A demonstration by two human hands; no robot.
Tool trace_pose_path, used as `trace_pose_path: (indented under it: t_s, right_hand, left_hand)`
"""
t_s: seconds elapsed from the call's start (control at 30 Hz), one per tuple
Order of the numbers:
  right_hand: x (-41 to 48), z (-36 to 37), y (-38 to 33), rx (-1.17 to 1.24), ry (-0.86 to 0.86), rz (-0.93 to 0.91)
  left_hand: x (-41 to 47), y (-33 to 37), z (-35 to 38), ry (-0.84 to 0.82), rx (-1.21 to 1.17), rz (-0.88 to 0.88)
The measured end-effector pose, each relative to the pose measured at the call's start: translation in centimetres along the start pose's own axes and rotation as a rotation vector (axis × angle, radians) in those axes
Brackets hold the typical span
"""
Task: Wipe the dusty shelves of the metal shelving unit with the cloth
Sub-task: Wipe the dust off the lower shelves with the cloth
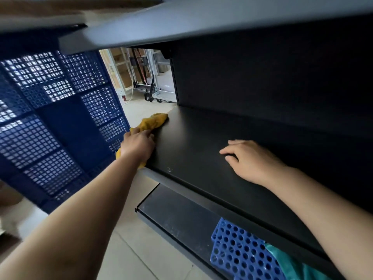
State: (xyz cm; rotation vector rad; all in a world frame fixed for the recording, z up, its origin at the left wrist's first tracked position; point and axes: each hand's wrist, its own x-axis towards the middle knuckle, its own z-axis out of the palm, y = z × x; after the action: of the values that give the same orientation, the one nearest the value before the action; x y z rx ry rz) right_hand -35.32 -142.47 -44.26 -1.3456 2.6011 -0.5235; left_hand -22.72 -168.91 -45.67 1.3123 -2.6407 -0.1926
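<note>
Cloth (153,123) bunched under clamped left-hand fingers (147,136) at shelf (201,142) edge; right-hand fingers (232,147), loosely together, brace. Long overlapping strokes would serve best.

The floor (141,257) is laid with pale square tiles, their joints running diagonally across the lower part of the view. A tall blue perforated panel (52,126) leans at the left, daylight showing through its small square holes in bright patches. Through a gap beyond it, a lit part of the room holds white frames (119,71) standing upright against light wooden boards, and a grey wheeled cart (161,91) with black straps hanging over it. A red caster (123,97) sits on the floor by the white frames. Light is bright in that far area and dim in the foreground.
</note>
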Motion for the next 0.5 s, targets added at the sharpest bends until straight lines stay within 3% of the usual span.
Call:
trace_pose_path:
  t_s: [0.23,0.5]
  right_hand:
    - [-3.6,-1.8,2.7,-0.197,0.035,0.010]
    - [-8.5,-4.7,6.5,-0.205,0.025,0.130]
  left_hand:
    - [-5.6,5.6,0.3,-0.054,-0.019,0.140]
    - [-10.2,14.6,1.6,-0.174,-0.046,0.395]
